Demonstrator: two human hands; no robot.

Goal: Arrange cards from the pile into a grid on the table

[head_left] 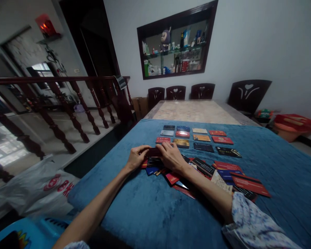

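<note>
Between my two hands is a dark card [153, 152], pinched at its ends. My left hand [138, 158] grips its left end, and my right hand [172, 156] has its fingers on the right end. Just beyond, rows of cards lie on the blue cloth, among them a gold card [181, 143], a red card [163, 140] and a black card [228, 151]. Under and beside my hands spreads a loose pile of overlapping cards, with a red card [251, 183] at its right side. My right forearm hides part of this pile.
A blue cloth [124, 207] covers the near part of the table, whose marbled top [186, 110] shows behind. Dark chairs [175, 92] stand at the far end. A wooden railing [54, 80], white plastic bags [38, 186] and a blue plastic item [33, 230] are to the left.
</note>
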